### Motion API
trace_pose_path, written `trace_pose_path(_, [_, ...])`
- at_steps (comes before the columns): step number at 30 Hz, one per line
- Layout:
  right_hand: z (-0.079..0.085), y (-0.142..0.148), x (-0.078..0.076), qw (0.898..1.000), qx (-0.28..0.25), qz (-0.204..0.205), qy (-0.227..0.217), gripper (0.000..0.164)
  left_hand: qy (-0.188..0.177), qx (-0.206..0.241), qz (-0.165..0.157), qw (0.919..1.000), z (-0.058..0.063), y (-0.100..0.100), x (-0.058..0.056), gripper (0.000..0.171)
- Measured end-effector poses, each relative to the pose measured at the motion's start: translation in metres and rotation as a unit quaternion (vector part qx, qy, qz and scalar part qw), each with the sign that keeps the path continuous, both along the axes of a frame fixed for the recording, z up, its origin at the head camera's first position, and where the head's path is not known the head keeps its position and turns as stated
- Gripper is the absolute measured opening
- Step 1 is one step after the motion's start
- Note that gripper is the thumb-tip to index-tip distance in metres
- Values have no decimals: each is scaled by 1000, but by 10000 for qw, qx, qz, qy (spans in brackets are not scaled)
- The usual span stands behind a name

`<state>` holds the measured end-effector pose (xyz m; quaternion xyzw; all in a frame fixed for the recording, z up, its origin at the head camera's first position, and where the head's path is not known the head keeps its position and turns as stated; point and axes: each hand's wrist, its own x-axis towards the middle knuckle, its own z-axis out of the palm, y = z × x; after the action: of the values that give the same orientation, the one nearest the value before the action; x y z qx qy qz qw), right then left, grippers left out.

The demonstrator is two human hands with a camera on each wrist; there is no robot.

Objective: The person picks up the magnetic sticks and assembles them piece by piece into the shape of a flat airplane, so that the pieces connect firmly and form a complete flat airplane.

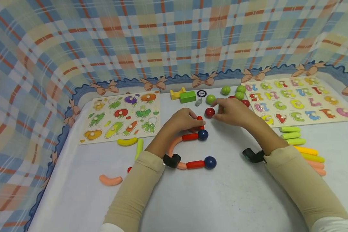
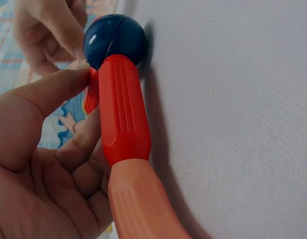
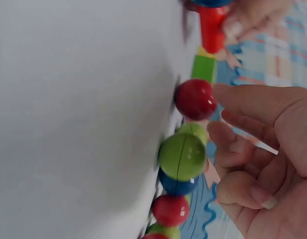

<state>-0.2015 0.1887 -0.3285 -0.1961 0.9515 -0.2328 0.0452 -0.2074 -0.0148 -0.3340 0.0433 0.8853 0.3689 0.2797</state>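
My left hand (image 1: 182, 121) pinches a short red rod (image 1: 201, 123) between thumb and fingers. Right beside it lies a U-shaped chain of toy pieces: peach curved rods (image 1: 175, 143), red straight rods (image 2: 124, 107) and navy balls (image 1: 210, 162) on both ends. The wrist camera covers part of the curve. Close to a shiny red ball (image 1: 210, 112) is my right hand (image 1: 230, 111), its fingers spread and loosely bent. In the right wrist view the thumb tip is at the red ball (image 3: 195, 99); whether it touches is unclear. A green ball (image 3: 182, 156) sits beside that ball.
Green balls (image 1: 226, 90) and red balls cluster behind my right hand. A green block (image 1: 188, 97) and yellow arch (image 1: 178, 93) stand at the back. Puzzle boards lie left (image 1: 104, 125) and right (image 1: 303, 100). Colored rods (image 1: 310, 154) line the right; a peach rod (image 1: 111, 180) lies left.
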Motion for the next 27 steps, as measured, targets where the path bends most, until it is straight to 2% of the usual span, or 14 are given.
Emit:
trace_pose_path(3, [1, -13, -11, 9983, 566, 99, 59, 33, -40, 58, 30, 10000, 0, 0, 0, 45])
trace_pose_path(6, [1, -22, -20, 9965, 777, 314, 65, 33, -48, 113, -30, 9999, 0, 0, 0, 44])
trace_pose_path(10, [-1, -30, -32, 9969, 434, 653, -47, 35, 19, 153, -88, 9998, -1, -1, 0, 42])
trace_pose_path(15, [-5, -34, -44, 9955, 105, 888, -324, 36, -10, 335, -50, 9994, 0, -1, 0, 40])
trace_pose_path(21, [-4, -32, -43, 9914, 27, 1101, -710, 35, -33, 423, 16, 9991, -1, 0, 1, 40])
trace_pose_path(27, [-4, -30, -41, 9913, 32, 1116, -696, 37, 71, 370, 44, 9993, -5, -1, -1, 38])
